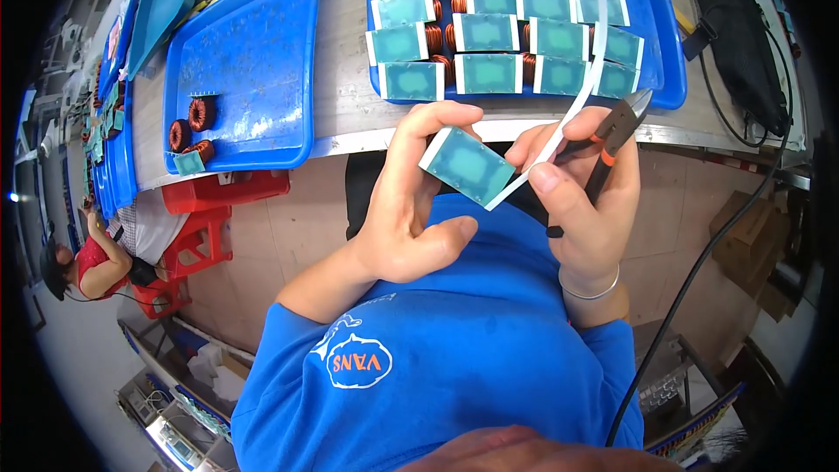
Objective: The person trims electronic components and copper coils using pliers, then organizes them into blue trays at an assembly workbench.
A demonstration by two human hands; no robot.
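Note:
My left hand (406,201) grips a small green circuit board (468,166) by its upper left side, thumb held apart below. The board is tilted and has white strips along its two short edges. In my right hand (594,197), thumb and fingertips pinch a long white strip (577,105). The strip's lower end meets the board's lower right edge; whether it is stuck there I cannot tell. Diagonal cutters (622,127) with dark, orange-marked handles are tucked in the same hand, jaws pointing up and away. What lies under the board is hidden.
A blue tray (669,52) beyond my hands holds rows of similar boards with copper coils (433,38). Another blue tray (306,61) at left holds several coils. A black pouch (743,44) and black cable (699,271) are at right. Red stools (205,240) and another person (100,262) are at left.

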